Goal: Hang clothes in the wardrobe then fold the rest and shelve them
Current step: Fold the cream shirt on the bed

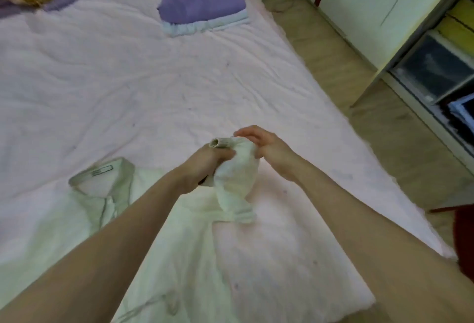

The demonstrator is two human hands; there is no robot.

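Head view, folding stage. A pale shirt (164, 245) lies collar-up on the bed (128, 86) at the 7 o'clock side of the frame, its collar (102, 176) toward 9 o'clock. One sleeve (234, 176) is lifted clear of the bed near centre. The left hand (205, 163) grips the sleeve just below the cuff (218, 143), fingers curled round the bunched cloth; the right hand (266, 150) sits at the sleeve's 3 o'clock side, fingers relaxed and fairly wide, touching or nearly touching the fabric, which cannot be told apart here. The step in hand appears to be straightening the sleeve before it is folded across the body. To do it well, the right hand should probably draw the cloth flat down its length while the left keeps the cuff end taut, then lay it along the shirt without twisting. A folded purple garment (202, 1) rests on a light one at 12 o'clock; the open wardrobe (436, 66) stands at 2 o'clock.
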